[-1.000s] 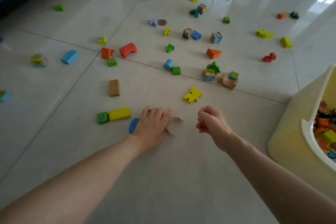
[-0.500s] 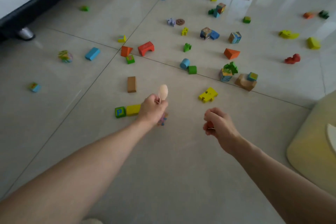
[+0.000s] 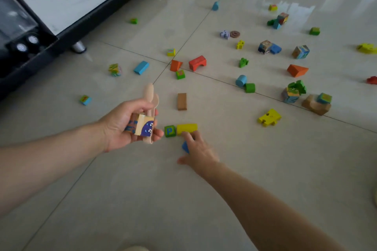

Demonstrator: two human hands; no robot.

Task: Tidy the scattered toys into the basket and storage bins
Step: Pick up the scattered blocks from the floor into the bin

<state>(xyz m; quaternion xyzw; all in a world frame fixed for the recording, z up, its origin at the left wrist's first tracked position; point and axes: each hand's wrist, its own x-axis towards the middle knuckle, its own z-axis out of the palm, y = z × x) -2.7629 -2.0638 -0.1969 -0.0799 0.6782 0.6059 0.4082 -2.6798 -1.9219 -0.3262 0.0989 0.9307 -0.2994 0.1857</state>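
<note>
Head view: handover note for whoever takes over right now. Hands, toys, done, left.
Left hand: raised, holding a picture block and wooden spoons.
Right hand: down on the floor, fingers on the yellow block, blue piece beneath it; grip not yet closed.
Green P cube touches the yellow block.
Done: left hand loaded.
Left: most toys lie scattered across the floor; no basket or bin clearly in view.

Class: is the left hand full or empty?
Full: the left hand grips a picture block and pale wooden spoons.
</note>
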